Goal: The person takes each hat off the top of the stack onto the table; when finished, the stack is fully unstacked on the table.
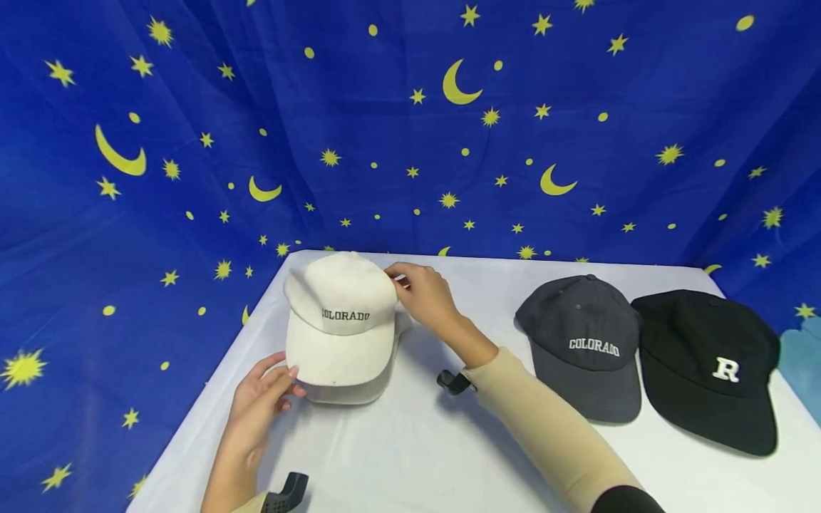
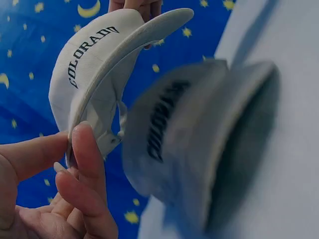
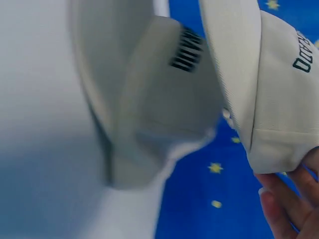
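A white baseball cap [image 1: 340, 356] with dark COLORADO lettering is held up in both hands, brim toward me. My left hand [image 1: 256, 400] pinches the brim edge between thumb and fingers at its lower left corner. With its fingertips, my right hand [image 1: 425, 296] grips the side of the crown. Under it a second pale cap [image 2: 194, 134], also lettered COLORADO, lies on the table; in the head view the upper cap hides most of it. Both wrist views show a gap between the two caps.
A dark grey COLORADO cap [image 1: 580, 313] and a black cap [image 1: 699, 342] with a white R lie side by side on the right of the white-covered table [image 1: 410, 449]. Behind and to the left hangs a blue curtain [image 1: 385, 92] with yellow stars and moons.
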Available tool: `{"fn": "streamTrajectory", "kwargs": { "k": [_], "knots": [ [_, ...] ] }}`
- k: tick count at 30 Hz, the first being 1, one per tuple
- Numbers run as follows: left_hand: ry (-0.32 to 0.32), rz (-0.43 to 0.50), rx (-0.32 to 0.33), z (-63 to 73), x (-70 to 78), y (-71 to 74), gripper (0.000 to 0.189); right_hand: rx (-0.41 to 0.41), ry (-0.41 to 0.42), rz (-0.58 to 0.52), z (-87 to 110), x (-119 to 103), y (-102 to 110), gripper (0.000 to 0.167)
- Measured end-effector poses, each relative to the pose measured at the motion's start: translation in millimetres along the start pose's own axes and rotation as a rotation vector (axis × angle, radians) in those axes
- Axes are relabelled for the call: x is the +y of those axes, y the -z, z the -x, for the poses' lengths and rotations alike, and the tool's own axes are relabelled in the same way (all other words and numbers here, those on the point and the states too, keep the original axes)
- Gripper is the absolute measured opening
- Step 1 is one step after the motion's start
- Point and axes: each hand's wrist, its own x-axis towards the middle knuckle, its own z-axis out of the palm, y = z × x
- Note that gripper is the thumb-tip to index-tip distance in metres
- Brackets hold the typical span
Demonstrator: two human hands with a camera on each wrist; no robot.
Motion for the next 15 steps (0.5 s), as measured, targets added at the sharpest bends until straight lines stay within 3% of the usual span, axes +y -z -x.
{"fn": "streamTrajectory", "kwargs": {
  "k": [6,15],
  "knots": [
    [-0.067,-0.038,-0.1,2.2,17.0,-31.9,0.048,0.138,0.008,-0.017,12.1,4.4,48.1,0.016],
    [-0.084,-0.061,-0.31,-2.6,12.2,-101.9,0.041,0.212,-0.085,0.103,56.5,48.8,111.2,0.014]
  ]
}}
